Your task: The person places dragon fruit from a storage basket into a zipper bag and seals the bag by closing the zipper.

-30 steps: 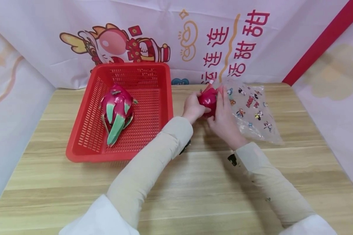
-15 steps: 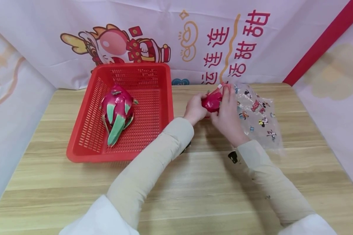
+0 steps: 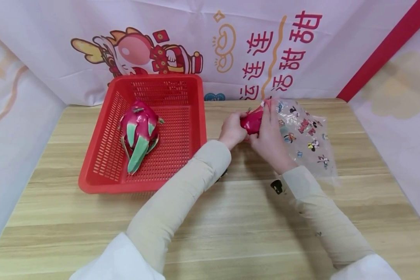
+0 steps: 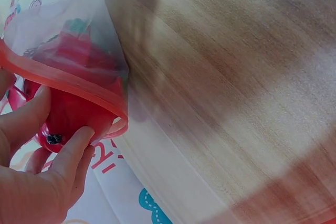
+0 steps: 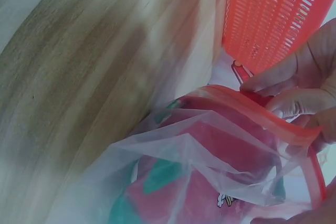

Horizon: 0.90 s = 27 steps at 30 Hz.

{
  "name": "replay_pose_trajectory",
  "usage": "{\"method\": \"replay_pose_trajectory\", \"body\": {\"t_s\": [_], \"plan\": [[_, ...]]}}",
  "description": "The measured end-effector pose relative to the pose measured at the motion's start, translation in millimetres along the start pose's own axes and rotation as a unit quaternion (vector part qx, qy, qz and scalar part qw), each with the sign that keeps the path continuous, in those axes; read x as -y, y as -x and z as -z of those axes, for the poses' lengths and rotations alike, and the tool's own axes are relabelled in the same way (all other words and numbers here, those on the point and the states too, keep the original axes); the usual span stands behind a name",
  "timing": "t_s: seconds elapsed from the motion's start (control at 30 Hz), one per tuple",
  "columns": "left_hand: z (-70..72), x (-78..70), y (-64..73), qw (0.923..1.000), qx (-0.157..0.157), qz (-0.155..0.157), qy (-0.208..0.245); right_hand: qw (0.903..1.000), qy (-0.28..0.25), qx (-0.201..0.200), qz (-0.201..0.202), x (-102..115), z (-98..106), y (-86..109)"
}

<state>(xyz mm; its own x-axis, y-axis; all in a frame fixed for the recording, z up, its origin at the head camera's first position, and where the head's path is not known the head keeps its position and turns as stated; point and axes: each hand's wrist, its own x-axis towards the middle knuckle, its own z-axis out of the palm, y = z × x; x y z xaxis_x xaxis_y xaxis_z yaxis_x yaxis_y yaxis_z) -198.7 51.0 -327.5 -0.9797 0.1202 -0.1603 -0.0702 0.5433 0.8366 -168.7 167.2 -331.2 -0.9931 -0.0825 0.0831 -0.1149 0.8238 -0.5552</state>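
My left hand (image 3: 232, 130) grips a pink-red dragon fruit (image 3: 252, 121) with green-tipped scales, fingers and thumb around its end. That end, with a small dark spot, pokes out of a clear plastic bag (image 3: 309, 144) printed with cartoon characters. The left wrist view shows the bag's red zip band (image 4: 79, 85) wrapped across the fruit, the rest of which lies inside the clear plastic. My right hand (image 3: 271, 146) holds the bag's mouth at the fruit's right side. Through the plastic in the right wrist view, green scale tips (image 5: 163, 176) show.
A red perforated basket (image 3: 142, 187) stands to the left on the wooden table (image 3: 231, 233), with another dragon fruit (image 3: 140, 124) lying in it. Behind the table hangs a white printed cloth (image 3: 224, 50), close to the bag and basket.
Both hands have shifted slightly right with the dragon fruit, and the bag has slid right and spread flatter. Over the last half second little has moved. The basket has stayed put.
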Motion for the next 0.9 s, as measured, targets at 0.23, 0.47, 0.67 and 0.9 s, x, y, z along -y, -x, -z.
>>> {"method": "replay_pose_trajectory", "body": {"t_s": [0.23, 0.47, 0.67, 0.9], "plan": [[-0.1, -0.2, 0.2, 0.9999, 0.009, 0.007, 0.013, 0.9980, 0.010, 0.008, 0.062, -3.2, 0.3, 2.9], [0.5, -3.2, 0.0, 0.9989, 0.020, 0.038, 0.020, 0.9970, 0.004, 0.016, 0.075, -4.9, 2.6, 4.6], [0.3, -2.6, -1.0, 0.9983, 0.016, 0.050, 0.024, 0.9969, -0.002, 0.020, 0.076, -4.4, 3.0, 4.5], [0.2, 0.1, 2.1, 0.9974, 0.019, 0.054, 0.043, 0.9969, -0.006, 0.019, 0.076, -3.3, 3.3, 5.1]]}}
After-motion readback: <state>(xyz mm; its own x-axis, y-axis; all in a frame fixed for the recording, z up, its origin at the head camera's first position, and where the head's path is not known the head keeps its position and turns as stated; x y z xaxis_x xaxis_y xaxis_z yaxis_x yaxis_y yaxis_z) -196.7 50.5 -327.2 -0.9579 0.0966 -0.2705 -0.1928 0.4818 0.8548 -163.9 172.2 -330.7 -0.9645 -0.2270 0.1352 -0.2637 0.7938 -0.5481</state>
